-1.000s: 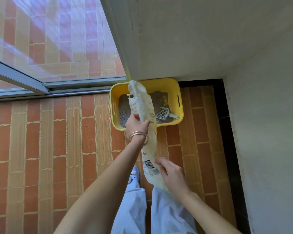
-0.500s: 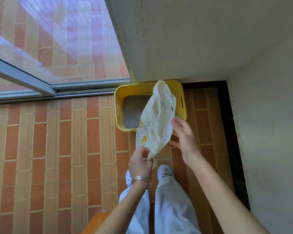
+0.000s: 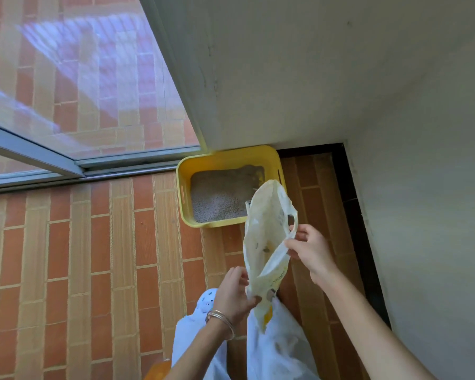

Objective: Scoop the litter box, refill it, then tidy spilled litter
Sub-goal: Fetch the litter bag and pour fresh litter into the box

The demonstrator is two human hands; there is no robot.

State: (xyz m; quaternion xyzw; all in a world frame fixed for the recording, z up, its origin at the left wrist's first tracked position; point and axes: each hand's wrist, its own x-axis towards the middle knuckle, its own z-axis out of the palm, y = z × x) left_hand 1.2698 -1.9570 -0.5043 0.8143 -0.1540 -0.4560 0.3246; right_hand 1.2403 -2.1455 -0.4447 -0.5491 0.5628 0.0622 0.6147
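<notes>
A yellow litter box (image 3: 185,193) with grey litter (image 3: 217,196) stands on the floor in the corner under the wall. I hold a limp, flat white and yellow litter bag (image 3: 266,237) upright in front of the box, covering its right front corner. My left hand (image 3: 235,293), with bangles on the wrist, pinches the bag's lower edge. My right hand (image 3: 309,248) grips the bag's right edge near the handle cutout. The scoop is hidden.
Orange brick-pattern floor tiles (image 3: 93,256) stretch left of the box. A sliding glass door and its metal track (image 3: 80,171) run along the back left. White walls (image 3: 422,187) close the right and back. My legs in pale trousers and a white shoe (image 3: 207,300) are below.
The bag has swung from over the box to upright in front of it, and hangs flatter. My right hand moved up onto its right edge and my left hand dropped to its lower edge.
</notes>
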